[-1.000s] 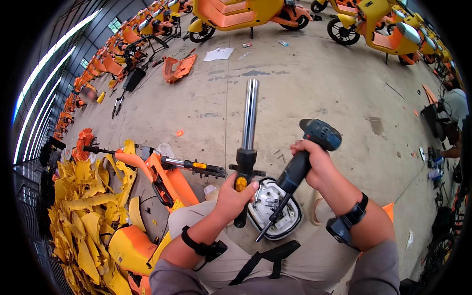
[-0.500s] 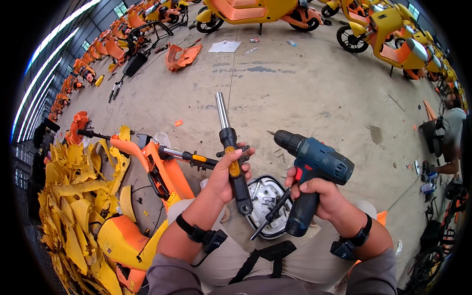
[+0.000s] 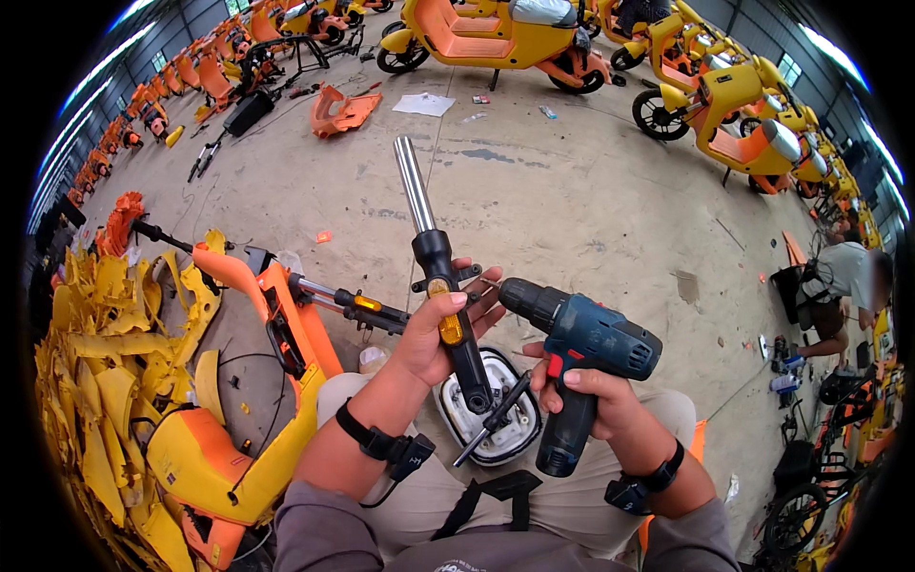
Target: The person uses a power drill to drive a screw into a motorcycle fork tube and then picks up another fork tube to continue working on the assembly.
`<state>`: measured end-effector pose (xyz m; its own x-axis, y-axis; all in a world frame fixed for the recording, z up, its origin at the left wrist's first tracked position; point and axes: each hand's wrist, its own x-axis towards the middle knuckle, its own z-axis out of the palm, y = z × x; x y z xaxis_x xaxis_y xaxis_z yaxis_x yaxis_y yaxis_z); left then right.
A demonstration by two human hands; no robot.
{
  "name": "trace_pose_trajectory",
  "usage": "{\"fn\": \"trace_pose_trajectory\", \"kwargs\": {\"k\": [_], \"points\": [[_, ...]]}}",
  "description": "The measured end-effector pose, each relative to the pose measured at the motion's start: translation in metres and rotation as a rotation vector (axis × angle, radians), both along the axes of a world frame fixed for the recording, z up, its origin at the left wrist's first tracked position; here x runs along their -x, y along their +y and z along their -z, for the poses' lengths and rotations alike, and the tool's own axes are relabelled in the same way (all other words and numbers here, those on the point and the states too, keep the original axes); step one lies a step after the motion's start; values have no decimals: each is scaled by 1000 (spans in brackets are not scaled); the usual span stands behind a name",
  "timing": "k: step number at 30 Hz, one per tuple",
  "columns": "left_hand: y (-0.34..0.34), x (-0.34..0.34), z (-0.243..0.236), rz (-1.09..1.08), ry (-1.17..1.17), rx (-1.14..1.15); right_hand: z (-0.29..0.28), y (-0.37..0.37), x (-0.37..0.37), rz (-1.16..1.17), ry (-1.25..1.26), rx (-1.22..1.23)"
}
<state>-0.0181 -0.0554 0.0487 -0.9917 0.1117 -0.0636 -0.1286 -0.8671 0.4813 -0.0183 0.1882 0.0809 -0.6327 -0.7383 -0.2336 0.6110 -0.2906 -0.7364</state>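
My left hand [image 3: 434, 329] grips a black fork leg [image 3: 469, 367] with a bright metal tube and an amber reflector. Its thumb lies on the reflector, and the other fingers reach out past the leg's right side. In my right hand [image 3: 581, 391] is a dark blue cordless drill [image 3: 605, 334], its bit pointing left, close to my left fingertips. Below the hands, between my legs, sits a white tray-like part [image 3: 519, 434] with a dark rim and small metal pieces. Across it slants a dark rod [image 3: 494, 418], its upper end near my right fingers.
On the left lie a yellow-orange scooter body [image 3: 205, 462], another fork leg [image 3: 357, 303] and a heap of broken yellow panels [image 3: 95, 400]. An orange panel [image 3: 343, 110] lies ahead, with scooters [image 3: 496, 38] beyond. A person [image 3: 848, 276] crouches at right among loose parts.
The drill has come closer to the fork leg, its bit now near my left fingertips. My left fingers have stretched out from the leg. The whole view has shifted somewhat.
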Motion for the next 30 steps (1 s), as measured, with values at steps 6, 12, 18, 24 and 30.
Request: {"fn": "trace_pose_trajectory", "kwargs": {"k": [6,12,18,24,30], "points": [[-2,-4,-2,18,127,47,9,-7,-19,215,190,22],[3,-18,-6,-66,128,288,22,0,-18,261,77,-21],[3,-29,-15,-152,145,521,25,0,-17,194,163,-56],[2,-29,-24,-153,161,565,24,-3,-16,232,217,-118],[-1,-32,-21,-153,169,608,23,-4,-20,217,154,-112]]}}
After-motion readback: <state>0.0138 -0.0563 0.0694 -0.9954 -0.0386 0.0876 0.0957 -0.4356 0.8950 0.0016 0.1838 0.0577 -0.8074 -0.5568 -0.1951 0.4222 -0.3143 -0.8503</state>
